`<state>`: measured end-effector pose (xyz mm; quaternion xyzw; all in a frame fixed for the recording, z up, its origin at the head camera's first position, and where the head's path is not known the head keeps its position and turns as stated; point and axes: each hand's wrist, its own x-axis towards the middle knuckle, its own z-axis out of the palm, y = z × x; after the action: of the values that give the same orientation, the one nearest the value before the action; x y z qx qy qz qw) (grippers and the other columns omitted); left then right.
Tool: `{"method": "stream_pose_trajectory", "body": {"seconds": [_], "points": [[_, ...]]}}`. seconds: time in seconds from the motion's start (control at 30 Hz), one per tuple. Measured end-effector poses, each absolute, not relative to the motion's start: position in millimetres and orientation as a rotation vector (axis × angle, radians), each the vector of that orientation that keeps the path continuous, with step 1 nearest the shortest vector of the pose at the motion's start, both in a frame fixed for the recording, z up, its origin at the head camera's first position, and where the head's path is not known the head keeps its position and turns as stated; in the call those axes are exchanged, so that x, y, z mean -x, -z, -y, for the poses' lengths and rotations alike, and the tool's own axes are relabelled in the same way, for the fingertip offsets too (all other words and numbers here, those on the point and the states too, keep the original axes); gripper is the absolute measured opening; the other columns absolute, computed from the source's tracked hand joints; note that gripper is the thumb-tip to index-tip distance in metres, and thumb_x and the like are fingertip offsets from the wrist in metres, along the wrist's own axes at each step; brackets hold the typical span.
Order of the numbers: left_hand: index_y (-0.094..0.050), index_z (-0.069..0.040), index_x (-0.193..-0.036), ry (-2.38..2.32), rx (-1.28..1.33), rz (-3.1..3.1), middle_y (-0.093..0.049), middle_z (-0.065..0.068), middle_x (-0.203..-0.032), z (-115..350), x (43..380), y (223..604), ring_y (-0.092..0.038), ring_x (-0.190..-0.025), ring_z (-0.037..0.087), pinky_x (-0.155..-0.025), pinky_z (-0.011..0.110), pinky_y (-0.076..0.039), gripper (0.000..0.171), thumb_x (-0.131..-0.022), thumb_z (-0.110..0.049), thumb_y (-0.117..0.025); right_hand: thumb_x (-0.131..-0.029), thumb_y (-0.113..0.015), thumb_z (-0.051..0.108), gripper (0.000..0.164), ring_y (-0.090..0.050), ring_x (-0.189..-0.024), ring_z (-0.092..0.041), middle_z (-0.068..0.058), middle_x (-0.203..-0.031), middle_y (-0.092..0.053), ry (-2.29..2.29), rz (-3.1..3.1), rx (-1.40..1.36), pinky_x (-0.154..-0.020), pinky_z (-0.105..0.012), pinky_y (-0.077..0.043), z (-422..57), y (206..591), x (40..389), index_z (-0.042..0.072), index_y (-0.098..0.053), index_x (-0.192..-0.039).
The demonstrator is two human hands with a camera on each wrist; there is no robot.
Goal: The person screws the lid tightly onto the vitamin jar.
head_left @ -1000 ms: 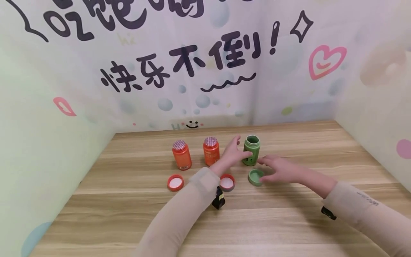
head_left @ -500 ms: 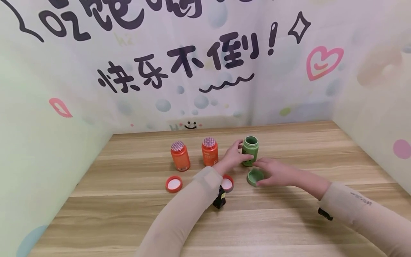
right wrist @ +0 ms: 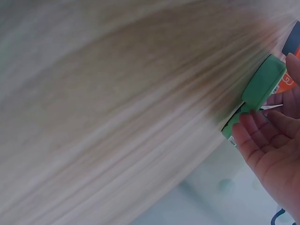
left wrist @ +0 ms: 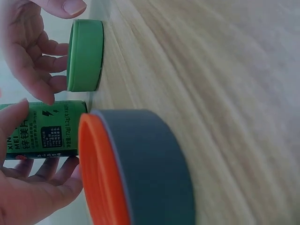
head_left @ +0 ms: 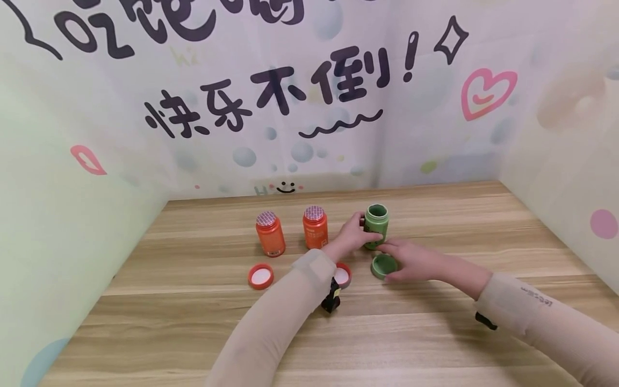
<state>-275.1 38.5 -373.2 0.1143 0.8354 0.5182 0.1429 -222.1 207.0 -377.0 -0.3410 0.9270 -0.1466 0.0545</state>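
Left grip (head_left: pixel 350 237) is curled, right grip (head_left: pixel 415 261) loose.

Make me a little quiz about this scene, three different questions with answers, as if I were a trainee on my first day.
1. True or false: patterned seals cover the mouths of the left orange jar and the right orange jar.
2. Which jar is the left hand holding?
A) the left orange jar
B) the green jar
C) the right orange jar
3. How many lids lie on the table, counting the green lid by the right hand?

Key:
1. True.
2. B.
3. Three: one green, two orange.
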Motion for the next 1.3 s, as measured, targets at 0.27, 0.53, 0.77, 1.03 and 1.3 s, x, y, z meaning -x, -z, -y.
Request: {"method": "stream_pose_trajectory", "body": {"seconds": [0.27, 0.53, 0.77, 1.03, 1.3], "points": [[-0.041, -0.013, -0.132, -1.482, -0.359, -2.435, -0.052, 0.009, -0.124, -31, 276, 377, -0.049, -0.113, 0.022, -0.099, 0.040, -0.039, 0.064, -0.078, -0.025, -0.073, -0.072, -0.075, 0.027, 0.059, -0.055, -0.102, -0.030, -0.018, -0.114, -0.055, 0.426, -2.839, 1.128, -0.087, -0.043, -0.046, -205, 380, 221, -0.006, -0.054, -0.116], [-0.044, -0.014, -0.129, -1.446, -0.389, -2.430, -0.053, 0.008, -0.122, -22, 277, 378, -0.050, -0.111, 0.022, -0.096, 0.040, -0.041, 0.061, -0.077, -0.026, -0.074, -0.073, -0.074, 0.023, 0.051, -0.055, -0.097, -0.026, -0.015, -0.109, -0.056, 0.438, -2.820, 1.138, -0.083, -0.041, -0.047, -203, 380, 221, -0.005, -0.057, -0.112], [-0.044, -0.015, -0.130, -1.406, -0.437, -2.427, -0.054, 0.007, -0.121, -12, 274, 378, -0.050, -0.110, 0.021, -0.094, 0.037, -0.043, 0.063, -0.076, -0.029, -0.075, -0.073, -0.075, 0.025, 0.050, -0.055, -0.086, -0.020, -0.010, -0.098, -0.057, 0.442, -2.829, 1.142, -0.075, -0.035, -0.048, -205, 380, 221, -0.005, -0.058, -0.109], [-0.046, -0.015, -0.128, -1.382, -0.475, -2.429, -0.055, 0.005, -0.118, -2, 267, 376, -0.051, -0.109, 0.020, -0.091, 0.034, -0.045, 0.062, -0.076, -0.029, -0.075, -0.074, -0.072, 0.023, 0.052, -0.055, -0.085, -0.019, -0.013, -0.100, -0.056, 0.461, -2.833, 1.004, -0.072, -0.033, -0.047, -215, 375, 221, -0.008, -0.055, -0.112], [-0.046, -0.014, -0.129, -1.355, -0.505, -2.434, -0.055, 0.005, -0.121, 2, 263, 377, -0.051, -0.111, 0.020, -0.090, 0.033, -0.046, 0.060, -0.078, -0.029, -0.073, -0.074, -0.072, 0.019, 0.053, -0.054, -0.085, -0.022, -0.019, -0.103, -0.053, 0.555, -2.862, 0.911, -0.072, -0.035, -0.047, -225, 363, 226, -0.009, -0.054, -0.115]]}}
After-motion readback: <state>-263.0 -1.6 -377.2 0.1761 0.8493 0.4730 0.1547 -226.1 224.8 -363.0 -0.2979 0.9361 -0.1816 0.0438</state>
